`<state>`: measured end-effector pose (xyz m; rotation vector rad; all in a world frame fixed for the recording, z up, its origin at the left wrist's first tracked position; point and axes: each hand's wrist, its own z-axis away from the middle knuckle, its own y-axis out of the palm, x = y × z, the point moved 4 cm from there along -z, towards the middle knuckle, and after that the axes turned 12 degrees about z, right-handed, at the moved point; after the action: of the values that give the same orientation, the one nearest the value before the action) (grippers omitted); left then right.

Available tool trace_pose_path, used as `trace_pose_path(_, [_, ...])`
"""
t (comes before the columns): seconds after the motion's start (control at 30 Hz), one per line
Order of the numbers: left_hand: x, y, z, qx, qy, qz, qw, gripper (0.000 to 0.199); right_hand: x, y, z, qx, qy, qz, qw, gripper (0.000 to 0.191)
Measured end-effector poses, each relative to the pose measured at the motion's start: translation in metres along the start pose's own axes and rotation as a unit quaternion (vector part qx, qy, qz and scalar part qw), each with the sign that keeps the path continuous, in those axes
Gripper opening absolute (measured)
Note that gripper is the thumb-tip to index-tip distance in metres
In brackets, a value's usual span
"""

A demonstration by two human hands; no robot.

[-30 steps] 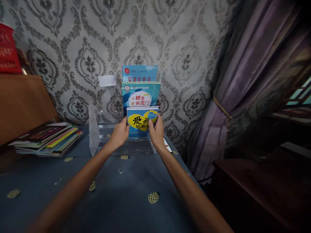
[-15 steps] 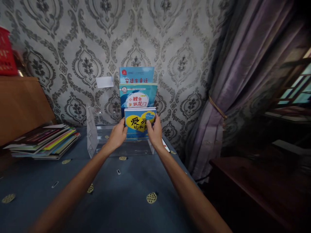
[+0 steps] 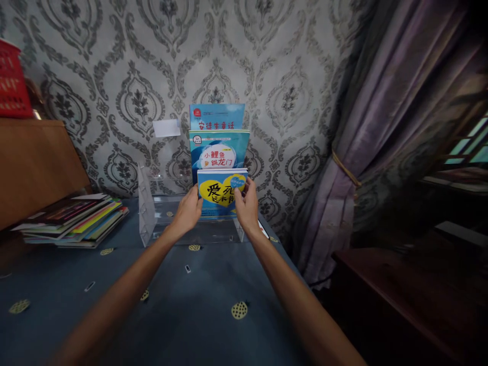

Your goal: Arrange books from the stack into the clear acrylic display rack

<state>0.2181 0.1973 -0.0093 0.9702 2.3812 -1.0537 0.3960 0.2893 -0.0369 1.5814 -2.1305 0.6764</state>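
Observation:
A small blue book with a yellow heart [image 3: 217,195] stands upright between my hands, at the front tier of a clear tiered rack [image 3: 147,213]. My left hand [image 3: 188,209] grips its left edge. On its right edge is my right hand [image 3: 247,203], with the thumb on the cover and the fingers behind. Behind it a teal book [image 3: 217,150] and, higher up, a light blue book [image 3: 217,116] stand in the rack, their lower parts hidden.
A pile of books [image 3: 76,221] lies at the left of the blue tablecloth [image 3: 171,315]. Beyond it are a wooden cabinet [image 3: 38,162] and a red basket [image 3: 13,81]. A white label [image 3: 166,128] shows above the rack. A purple curtain [image 3: 366,142] hangs at the right.
The whole view has shifted slightly, so things appear a little further right. Both hands stay at the edges of the small book, and the right fingers have loosened a little.

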Motion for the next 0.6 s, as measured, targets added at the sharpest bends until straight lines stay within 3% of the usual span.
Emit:
trace_pose_path(0.33, [0.0042, 0.0009, 0.0007, 0.014, -0.007, -0.010, 1.000, 0.051, -0.0048, 0.0023, -0.0019, 0.000, -0.004, 0.003, 1.000, 0.052])
trace_pose_path(0.6, [0.0102, 0.0021, 0.0094, 0.076, -0.053, -0.093, 0.991, 0.042, -0.0089, 0.0030, -0.0009, 0.009, -0.012, 0.028, 0.999, 0.051])
